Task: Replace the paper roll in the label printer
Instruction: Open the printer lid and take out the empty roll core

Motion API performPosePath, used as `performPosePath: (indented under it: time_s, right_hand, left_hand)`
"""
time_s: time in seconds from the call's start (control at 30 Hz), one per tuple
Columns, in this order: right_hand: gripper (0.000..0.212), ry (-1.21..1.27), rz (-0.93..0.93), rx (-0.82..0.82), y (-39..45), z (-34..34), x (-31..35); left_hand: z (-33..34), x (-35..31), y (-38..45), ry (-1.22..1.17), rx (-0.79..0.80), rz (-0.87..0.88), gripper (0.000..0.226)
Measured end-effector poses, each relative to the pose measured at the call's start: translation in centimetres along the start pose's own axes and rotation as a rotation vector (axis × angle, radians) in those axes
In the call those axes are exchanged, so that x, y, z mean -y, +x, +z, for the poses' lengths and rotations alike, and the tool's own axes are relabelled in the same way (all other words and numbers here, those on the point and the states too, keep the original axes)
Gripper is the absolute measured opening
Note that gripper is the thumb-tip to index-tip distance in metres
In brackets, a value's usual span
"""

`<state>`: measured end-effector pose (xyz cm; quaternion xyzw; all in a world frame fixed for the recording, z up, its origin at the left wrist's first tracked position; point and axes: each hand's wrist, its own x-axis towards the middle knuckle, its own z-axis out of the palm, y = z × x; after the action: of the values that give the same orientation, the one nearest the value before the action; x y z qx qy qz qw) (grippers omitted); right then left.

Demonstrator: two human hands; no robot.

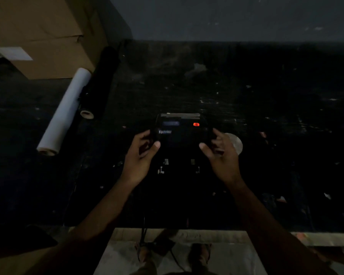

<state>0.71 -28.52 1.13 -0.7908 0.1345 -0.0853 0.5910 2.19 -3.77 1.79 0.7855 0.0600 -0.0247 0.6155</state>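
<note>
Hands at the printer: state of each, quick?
Left hand: open, fingers curled at the label printer's left side, holding nothing.
Right hand: open, at its right side, holding nothing.

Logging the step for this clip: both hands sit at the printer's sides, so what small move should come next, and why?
Probably press in at both sides to release the cover. The left hand and right hand flank the printer, whose lid looks closed with a red light lit. No roll is in hand, so opening likely comes first.
</note>
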Motion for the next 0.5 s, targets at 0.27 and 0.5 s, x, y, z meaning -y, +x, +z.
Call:
performPosePath:
  time_s: [0.27,0.5]
  right_hand:
    - [0.050,-0.108,-0.017,-0.093,8.5,1.1,3.8]
    - [0.040,-0.082,-0.008,-0.101,12.6,2.0,4.3]
  left_hand:
    - [-0.4,-3.6,8.3,0.021,0.007,-0.002,0.055]
    - [-0.2,-4.7,12.2,0.056,0.039,0.013,0.049]
